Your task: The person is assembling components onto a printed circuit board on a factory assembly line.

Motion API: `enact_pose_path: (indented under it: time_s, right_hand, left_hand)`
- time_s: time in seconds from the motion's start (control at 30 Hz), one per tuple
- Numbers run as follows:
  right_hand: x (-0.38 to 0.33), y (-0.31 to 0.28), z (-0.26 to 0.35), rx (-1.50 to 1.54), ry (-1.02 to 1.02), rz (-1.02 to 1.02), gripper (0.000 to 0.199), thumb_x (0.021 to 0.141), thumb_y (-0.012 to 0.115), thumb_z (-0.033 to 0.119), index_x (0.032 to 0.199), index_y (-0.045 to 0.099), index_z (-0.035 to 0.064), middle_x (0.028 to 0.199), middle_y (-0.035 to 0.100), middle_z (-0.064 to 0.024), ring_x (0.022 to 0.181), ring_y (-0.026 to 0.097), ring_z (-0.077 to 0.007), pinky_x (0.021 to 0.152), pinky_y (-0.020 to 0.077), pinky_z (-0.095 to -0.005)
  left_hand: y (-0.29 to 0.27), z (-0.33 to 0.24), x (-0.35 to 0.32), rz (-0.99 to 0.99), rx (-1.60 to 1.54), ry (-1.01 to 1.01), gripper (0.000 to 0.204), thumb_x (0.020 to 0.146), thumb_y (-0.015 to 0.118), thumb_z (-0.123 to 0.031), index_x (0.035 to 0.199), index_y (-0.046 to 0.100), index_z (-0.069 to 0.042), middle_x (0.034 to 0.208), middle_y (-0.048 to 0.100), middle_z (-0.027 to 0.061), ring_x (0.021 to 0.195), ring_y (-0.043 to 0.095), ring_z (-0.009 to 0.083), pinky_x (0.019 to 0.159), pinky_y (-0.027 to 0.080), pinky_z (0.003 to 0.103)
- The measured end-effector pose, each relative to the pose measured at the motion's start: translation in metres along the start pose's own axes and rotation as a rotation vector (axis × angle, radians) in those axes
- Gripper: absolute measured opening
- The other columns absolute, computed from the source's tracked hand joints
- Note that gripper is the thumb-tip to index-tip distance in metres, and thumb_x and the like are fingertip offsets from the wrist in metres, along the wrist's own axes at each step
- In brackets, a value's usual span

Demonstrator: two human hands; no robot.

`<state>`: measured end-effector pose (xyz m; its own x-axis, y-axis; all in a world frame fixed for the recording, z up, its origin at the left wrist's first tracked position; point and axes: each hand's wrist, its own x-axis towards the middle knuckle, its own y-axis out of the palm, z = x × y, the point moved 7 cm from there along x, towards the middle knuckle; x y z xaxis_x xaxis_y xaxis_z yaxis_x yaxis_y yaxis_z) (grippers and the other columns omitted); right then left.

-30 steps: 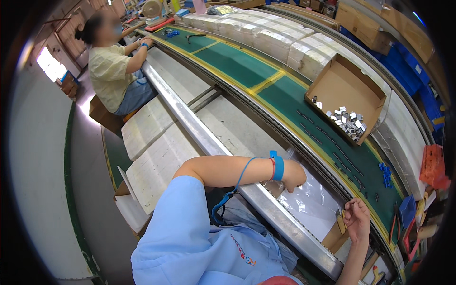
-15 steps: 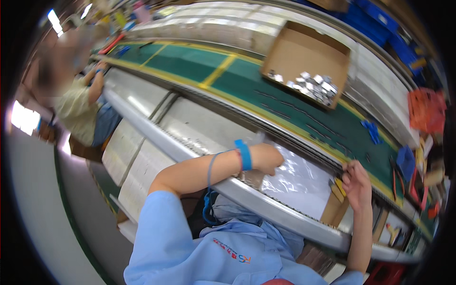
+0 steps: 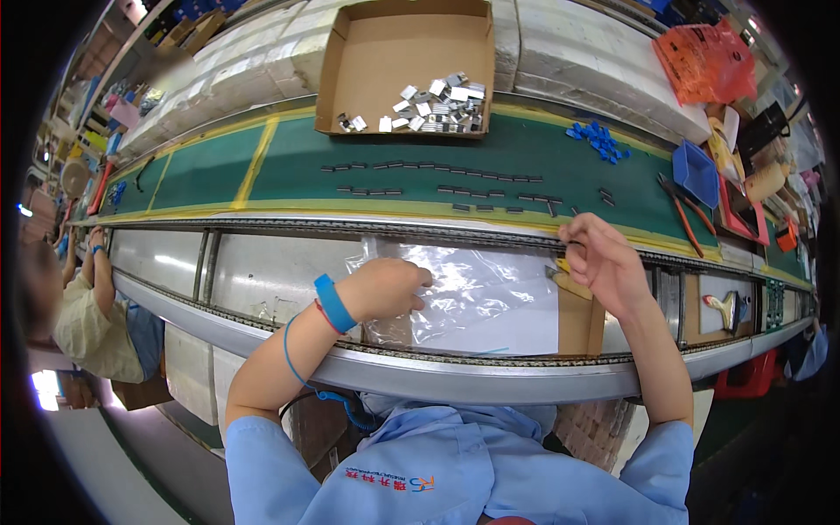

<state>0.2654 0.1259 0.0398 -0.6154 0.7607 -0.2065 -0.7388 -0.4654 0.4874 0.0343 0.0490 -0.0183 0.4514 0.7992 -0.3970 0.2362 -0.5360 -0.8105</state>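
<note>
My left hand (image 3: 385,289), with a blue wrist strap (image 3: 335,303) and its coiled cord, rests with fingers curled on a clear plastic bag (image 3: 477,293) that lies on the metal work shelf (image 3: 262,271). My right hand (image 3: 604,262) is at the bag's right edge beside a brown cardboard piece (image 3: 579,319), fingertips pinched at the edge of the green conveyor belt (image 3: 420,175). Rows of small dark parts (image 3: 437,166) lie on the belt just beyond both hands.
An open cardboard box (image 3: 411,52) with small silver parts (image 3: 433,109) stands behind the belt. Blue clips (image 3: 599,140), a blue tray (image 3: 696,171), pliers (image 3: 682,214) and an orange bag (image 3: 704,57) lie right. Another person (image 3: 79,306) sits at far left.
The view has swung to face the belt squarely. My left hand stays on the plastic bag; my right hand has risen from the cardboard piece to the belt's edge.
</note>
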Motion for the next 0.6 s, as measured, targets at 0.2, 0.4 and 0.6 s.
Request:
enact_pose_path:
  time_s: [0.2, 0.4, 0.6]
  right_hand:
    - [-0.003, 0.008, 0.017, 0.102, -0.106, 0.105, 0.027, 0.091, 0.053, 0.03, 0.1, 0.051, 0.0037, 0.096, 0.052, -0.0036, 0.066, 0.043, -0.0087, 0.055, 0.036, -0.0222]
    - [-0.002, -0.007, 0.012, 0.098, -0.058, 0.002, 0.028, 0.092, 0.052, 0.032, 0.099, 0.051, 0.0044, 0.094, 0.051, -0.0023, 0.064, 0.042, -0.0085, 0.054, 0.035, -0.0217]
    - [0.0, -0.01, -0.002, 0.036, 0.025, -0.059, 0.025, 0.094, 0.048, 0.029, 0.098, 0.052, 0.0048, 0.093, 0.051, -0.0021, 0.064, 0.042, -0.0081, 0.054, 0.0344, -0.0211]
  left_hand:
    - [-0.002, 0.0, -0.001, -0.018, -0.043, -0.002, 0.034, 0.075, 0.068, -0.021, 0.104, 0.062, -0.005, 0.093, 0.065, 0.0159, 0.088, 0.062, 0.034, 0.076, 0.048, 0.042]
    - [-0.003, -0.004, -0.001, -0.046, -0.041, 0.038, 0.031, 0.076, 0.067, -0.019, 0.103, 0.062, -0.005, 0.094, 0.065, 0.0158, 0.087, 0.061, 0.0336, 0.075, 0.049, 0.041]
    - [-0.017, -0.014, 0.0, -0.152, -0.039, 0.111, 0.027, 0.077, 0.066, -0.018, 0.099, 0.062, -0.004, 0.091, 0.064, 0.0151, 0.086, 0.061, 0.0339, 0.075, 0.049, 0.042]
